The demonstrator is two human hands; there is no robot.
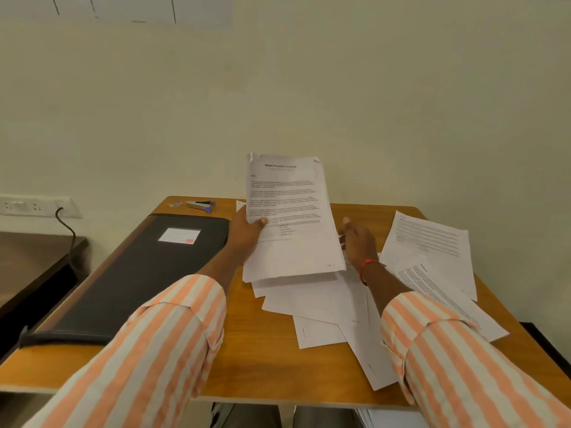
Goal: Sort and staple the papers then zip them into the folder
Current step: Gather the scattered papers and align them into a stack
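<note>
Nearest the person, at about five o'clock on the wooden table [234, 372], a fan of loose sheets [321, 307] is lying askew, with one long page reaching almost to the near edge. The right striped sleeve [448, 366] is passing directly over it, so a careless drag of that forearm could be sweeping pages onto the floor.

Further in, at three o'clock, two printed pages [432, 242] are lying overlapped, apart from the fan, and they risk being missed in the sorting.

At the centre the left hand [247, 234] is gripping a sheaf of papers [292, 217] by its left edge, thumb on the front, and holding it tilted up off the table. Its sheets are sitting unevenly and a top corner is curling. With this one-sided grip the lower pages could be slipping out, and a staple driven into an unsquared stack would be catching only some of them.

The right hand [360, 242] is hovering at the sheaf's right edge. I cannot tell whether it is pinching a sheet or hanging relaxed.

At nine o'clock the black zip folder [148, 273] is lying closed. Farthest, at eleven o'clock, the stapler [200, 204] is sitting just beyond the folder, so fetching it means reaching across while the sheaf is loosely held.
</note>
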